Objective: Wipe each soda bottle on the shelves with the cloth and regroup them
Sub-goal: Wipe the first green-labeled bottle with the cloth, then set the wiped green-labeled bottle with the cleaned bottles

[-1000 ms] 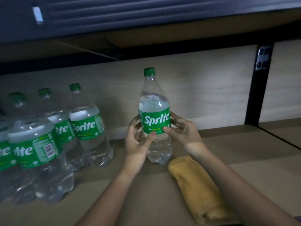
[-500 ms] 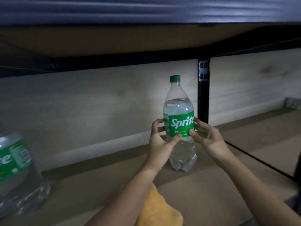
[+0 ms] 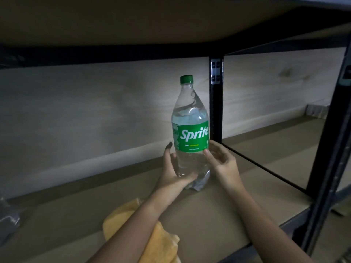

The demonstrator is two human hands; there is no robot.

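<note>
A clear Sprite bottle (image 3: 191, 114) with a green cap and green label stands upright on the brown shelf board (image 3: 228, 215), just left of a black upright post (image 3: 216, 111). My left hand (image 3: 171, 179) grips its lower body, thumb across the front near the base and fingers behind. From the right side, my right hand (image 3: 222, 164) holds it at the label's lower edge with thumb tip and fingers. A folded yellow cloth (image 3: 161, 243) lies on the shelf under my left forearm, partly hidden by it.
The base of another clear bottle (image 3: 7, 221) shows at the far left edge. Low overhead runs the underside of the upper shelf (image 3: 133, 19). A black front post (image 3: 326, 149) stands at the right, with a further shelf bay behind it.
Both hands have carried the bottle to the right along the shelf, away from the bottle group, and it now stands by the black post. My left hand has slid lower on the bottle.
</note>
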